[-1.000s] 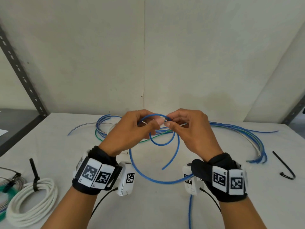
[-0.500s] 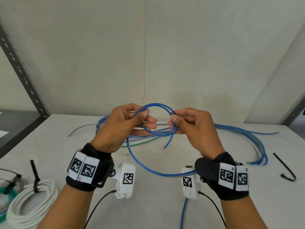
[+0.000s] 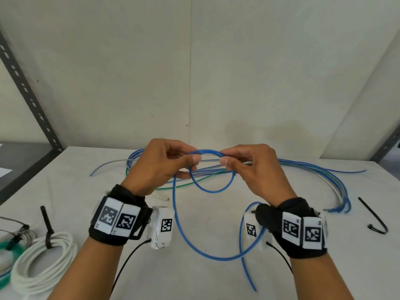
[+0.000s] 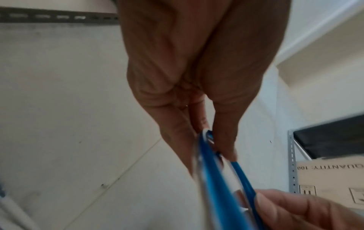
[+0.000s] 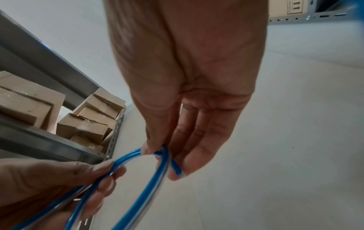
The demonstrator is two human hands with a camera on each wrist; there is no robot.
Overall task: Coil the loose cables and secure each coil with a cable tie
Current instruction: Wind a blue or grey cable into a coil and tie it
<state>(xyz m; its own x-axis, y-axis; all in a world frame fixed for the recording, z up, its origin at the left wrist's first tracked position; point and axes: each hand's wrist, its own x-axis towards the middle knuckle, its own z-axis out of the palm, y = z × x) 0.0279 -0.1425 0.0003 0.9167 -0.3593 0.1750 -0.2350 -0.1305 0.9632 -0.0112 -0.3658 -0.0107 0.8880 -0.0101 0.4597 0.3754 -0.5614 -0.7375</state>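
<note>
Since the earlier frames, both hands have come closer at the top of the blue loop, and a small closed ring now hangs below them. Head view: left hand [image 3: 160, 167] and right hand [image 3: 251, 169] each pinch the blue cable [image 3: 213, 190] above the worktop [image 3: 207, 282]; a wider turn sags toward the wrists, its free tail trailing to the near edge. Step judged: early coiling, two turns formed (no tie on yet). Next move likely calls for drawing in the tail as further turns, matched in size, before reaching for the loose cable tie [image 3: 373, 215] at right. Also listed: uncoiled cables [image 3: 313, 169] at the back, a tied white coil [image 3: 43, 260] at left. Left wrist view: thumb and fingers [image 4: 177, 137] clamp doubled blue strands, blurred. Right wrist view: thumb and forefinger nip the crossing, remaining fingers [image 5: 206, 140] relaxed. Room: pale walls, grey slotted shelving [image 5: 39, 65], cardboard boxes [image 5: 92, 118].
</note>
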